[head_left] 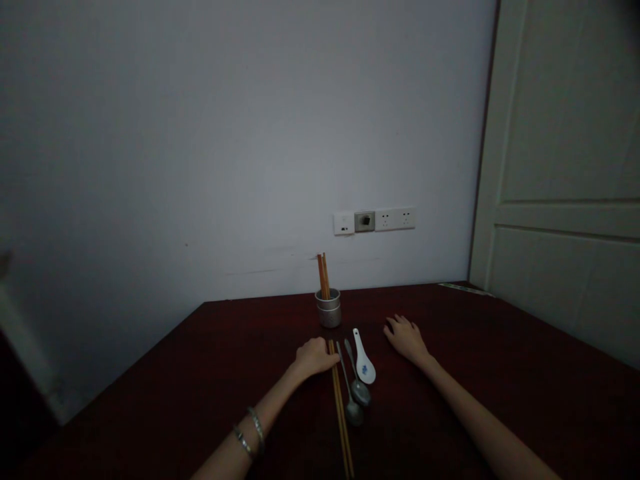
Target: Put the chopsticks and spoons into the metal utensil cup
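Observation:
My left hand (316,357) rests on the dark red table (200,373) with its fingers curled over the far end of a pair of wooden chopsticks (341,413) that lie lengthwise toward me. My right hand (406,338) lies flat on the table, fingers spread, holding nothing, to the right of a white ceramic spoon (364,363). Two metal spoons (356,393) lie between the chopsticks and the ceramic spoon. Behind them stands a small metal cup (329,308) with chopsticks (323,275) upright in it. Two bracelets circle my left wrist.
A pale wall runs behind the table, with a row of power sockets (375,221) above the cup. A white panelled door (565,200) stands at the right, beside the table's right edge.

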### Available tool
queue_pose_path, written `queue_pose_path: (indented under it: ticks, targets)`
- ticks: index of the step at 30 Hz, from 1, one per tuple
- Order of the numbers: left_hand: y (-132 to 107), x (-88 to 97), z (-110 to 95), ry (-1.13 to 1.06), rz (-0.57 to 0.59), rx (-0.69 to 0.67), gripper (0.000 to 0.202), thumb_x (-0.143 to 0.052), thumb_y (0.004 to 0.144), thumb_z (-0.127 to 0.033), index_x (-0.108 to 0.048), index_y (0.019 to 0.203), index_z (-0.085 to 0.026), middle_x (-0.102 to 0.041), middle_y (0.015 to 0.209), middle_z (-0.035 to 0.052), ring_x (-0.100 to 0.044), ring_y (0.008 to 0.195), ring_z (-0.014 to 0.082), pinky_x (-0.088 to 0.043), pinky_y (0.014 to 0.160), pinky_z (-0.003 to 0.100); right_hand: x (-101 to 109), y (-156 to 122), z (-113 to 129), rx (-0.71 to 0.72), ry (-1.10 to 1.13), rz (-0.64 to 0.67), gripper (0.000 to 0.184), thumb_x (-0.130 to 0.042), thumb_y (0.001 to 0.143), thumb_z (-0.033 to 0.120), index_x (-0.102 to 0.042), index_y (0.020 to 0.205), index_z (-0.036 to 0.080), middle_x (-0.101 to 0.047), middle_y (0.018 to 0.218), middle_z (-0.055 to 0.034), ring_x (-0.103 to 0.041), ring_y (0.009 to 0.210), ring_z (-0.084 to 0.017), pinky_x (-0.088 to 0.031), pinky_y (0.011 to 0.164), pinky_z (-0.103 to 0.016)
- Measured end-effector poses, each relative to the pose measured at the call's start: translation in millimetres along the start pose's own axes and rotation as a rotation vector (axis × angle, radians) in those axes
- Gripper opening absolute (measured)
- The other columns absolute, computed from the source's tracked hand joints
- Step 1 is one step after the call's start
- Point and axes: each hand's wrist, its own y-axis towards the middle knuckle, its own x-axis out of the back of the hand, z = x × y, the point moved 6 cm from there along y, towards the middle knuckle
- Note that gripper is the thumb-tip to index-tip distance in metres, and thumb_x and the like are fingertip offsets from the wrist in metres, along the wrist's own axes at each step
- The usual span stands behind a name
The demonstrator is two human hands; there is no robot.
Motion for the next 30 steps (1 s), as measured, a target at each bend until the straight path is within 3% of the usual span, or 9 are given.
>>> queue_pose_path:
  ticks: [12, 17, 24, 27, 30]
  targets:
    - [3, -1.0, -13, 0.062, 0.003, 0.031, 0.035, -0.047, 0.071, -0.04, -0.066, 0.085, -0.014, -0.066, 0.091, 0.0169, -0.062, 0.086, 0.0322, -0.047, 0.067, 0.037, 1, 0, 0, -0.004, 0.019, 0.016, 0.047, -0.031, 0.085, 0.035, -0.05, 0.121, 0.012, -0.043, 0.131, -0.0159, -0.034, 0.123, -0.028, -0.022, 0.099, -0.045]
    - [5, -2.6, -17, 0.069, -0.007, 0.033, 0.032, -0.047, 0.071, -0.034, -0.067, 0.084, -0.014, -0.067, 0.09, 0.0175, -0.063, 0.085, 0.028, -0.046, 0.069, 0.034, 2, 0, 0, -0.007, 0.019, 0.022, 0.047, -0.032, 0.084, 0.034, -0.05, 0.121, 0.012, -0.043, 0.131, -0.0164, -0.034, 0.124, -0.028, -0.022, 0.099, -0.045]
    - [5, -4.6, -18, 0.067, -0.051, 0.024, 0.03, -0.048, 0.07, -0.031, -0.067, 0.082, -0.013, -0.067, 0.088, 0.018, -0.063, 0.084, 0.03, -0.047, 0.066, 0.035, 0, 2, 0, -0.001, 0.001, 0.014, 0.046, -0.032, 0.084, 0.035, -0.051, 0.12, 0.013, -0.044, 0.13, -0.0157, -0.036, 0.122, -0.028, -0.024, 0.098, -0.045]
    - [4, 2.7, -19, 0.054, -0.07, 0.044, 0.028, -0.05, 0.069, -0.03, -0.068, 0.082, -0.013, -0.067, 0.088, 0.0181, -0.063, 0.084, 0.0292, -0.047, 0.067, 0.033, -1, 2, 0, -0.002, -0.004, 0.008, 0.046, -0.033, 0.084, 0.034, -0.051, 0.12, 0.013, -0.044, 0.13, -0.0158, -0.036, 0.122, -0.028, -0.024, 0.098, -0.045]
    - [1, 22.3, -26, 0.062, -0.134, 0.035, 0.027, -0.05, 0.068, -0.029, -0.067, 0.082, -0.013, -0.066, 0.088, 0.0173, -0.063, 0.083, 0.0277, -0.046, 0.067, 0.032, -2, 2, 0, 0.004, -0.007, 0.007, 0.046, -0.033, 0.084, 0.034, -0.051, 0.12, 0.013, -0.044, 0.13, -0.0157, -0.035, 0.123, -0.028, -0.024, 0.098, -0.045]
